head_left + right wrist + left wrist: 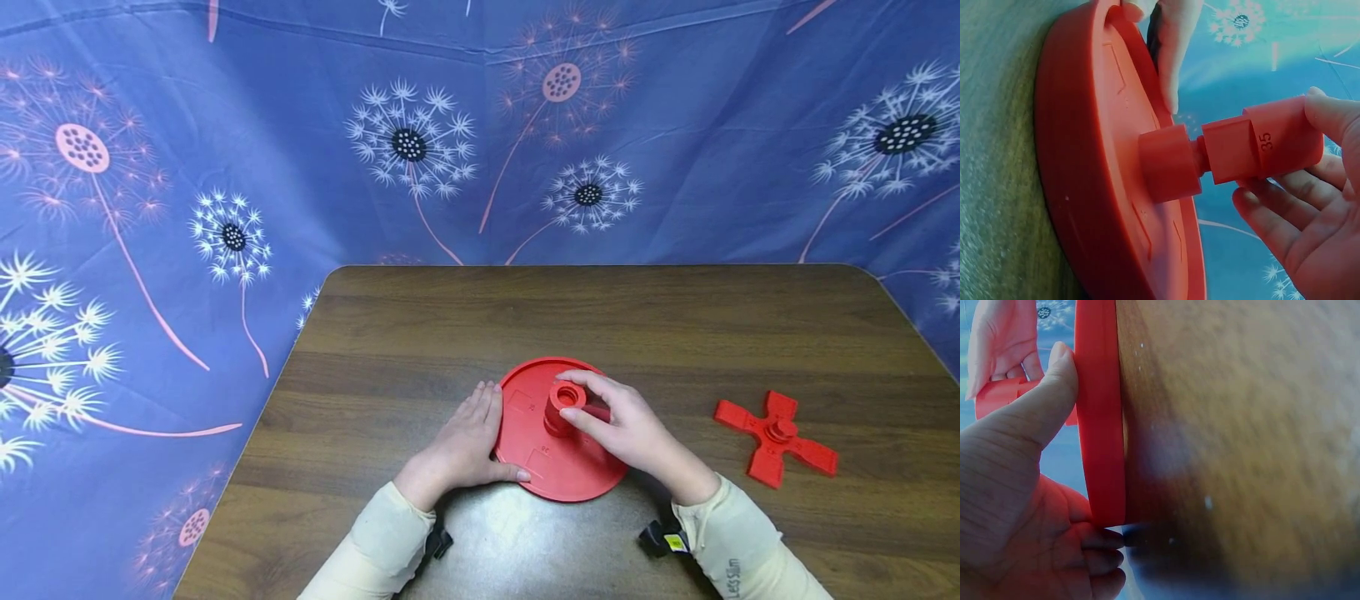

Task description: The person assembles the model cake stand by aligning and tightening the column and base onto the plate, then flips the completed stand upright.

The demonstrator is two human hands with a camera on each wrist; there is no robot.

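Note:
A round red base point(577, 475) with a raised rim lies on the table, a short round hub point(1169, 164) rising from its middle. My left hand point(461, 442) holds its left edge, fingers along the side and thumb over the front rim. Above the hub, my right hand point(637, 429) grips a red cylindrical piece point(1285, 137) marked 35 between thumb and fingers. That piece has a squared section, and a narrower neck point(1201, 155) shows between it and the hub. From above, its top end point(567, 395) is a ring with a round hole.
To the right on the wooden table point(600, 308) lies a red four-armed cross piece point(780, 433) with a small raised centre. Behind the table hangs a blue cloth point(465, 217) with dandelion prints. A black wrist device point(660, 540) sits under the right sleeve.

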